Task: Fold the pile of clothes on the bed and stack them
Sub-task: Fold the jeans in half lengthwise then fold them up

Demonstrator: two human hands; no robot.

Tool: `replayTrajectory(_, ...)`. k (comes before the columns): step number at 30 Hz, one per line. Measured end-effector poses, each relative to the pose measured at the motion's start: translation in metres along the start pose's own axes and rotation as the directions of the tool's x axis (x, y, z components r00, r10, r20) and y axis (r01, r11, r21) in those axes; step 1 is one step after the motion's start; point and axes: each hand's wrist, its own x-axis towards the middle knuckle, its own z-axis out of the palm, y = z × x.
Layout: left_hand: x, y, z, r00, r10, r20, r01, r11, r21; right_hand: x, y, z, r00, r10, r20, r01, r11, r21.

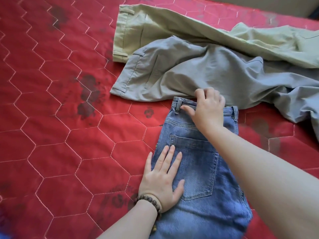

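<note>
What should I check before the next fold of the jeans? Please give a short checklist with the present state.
1. Left hand flat on the jeans, pinning them: ok.
2. Right hand holds the waistband: ok.
3. Jeans lie flat, back pocket up: ok.
4. Waistband clear of the grey trousers: not ok, they touch.
5. Legs aligned below: cannot tell, out of view.
6. Green trousers folded: not ok.

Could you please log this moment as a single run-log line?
left hand flat on blue jeans | right hand grips jeans waistband | grey trousers, green trousers unfolded
</note>
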Motion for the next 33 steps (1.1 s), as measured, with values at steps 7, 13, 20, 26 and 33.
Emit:
replayTrajectory(7, 0.001, 0.000, -0.001, 1.000, -0.001, 0.027, 0.001, 1.000, 0.000, -0.084, 0.005, 0.025, 0.864, -0.483, 0.142, 0.485, 0.874, 0.019)
replayTrajectory(13, 0.001, 0.000, -0.001, 0.999, -0.004, 0.050, 0.004, 1.000, 0.018, -0.060, 0.069, 0.012, 0.961, -0.049, 0.271, 0.141, 0.934, -0.330)
replayTrajectory(20, 0.000, -0.001, 0.003, 1.000, 0.006, 0.020, -0.007, 0.999, 0.049, -0.139, 0.002, 0.015, 0.987, -0.143, 0.076, 0.148, 0.987, -0.059)
replayTrajectory(26, 0.001, 0.002, 0.000, 0.999, -0.005, 0.045, -0.001, 0.991, 0.132, -0.208, 0.047, 0.008, 0.989, 0.078, 0.123, -0.052, 0.978, -0.200)
replayTrajectory(33, -0.062, 0.032, 0.001, 0.974, -0.034, 0.225, -0.001, 0.989, 0.150, -0.280, -0.038, 0.001, 0.996, -0.030, 0.088, 0.026, 0.998, 0.054)
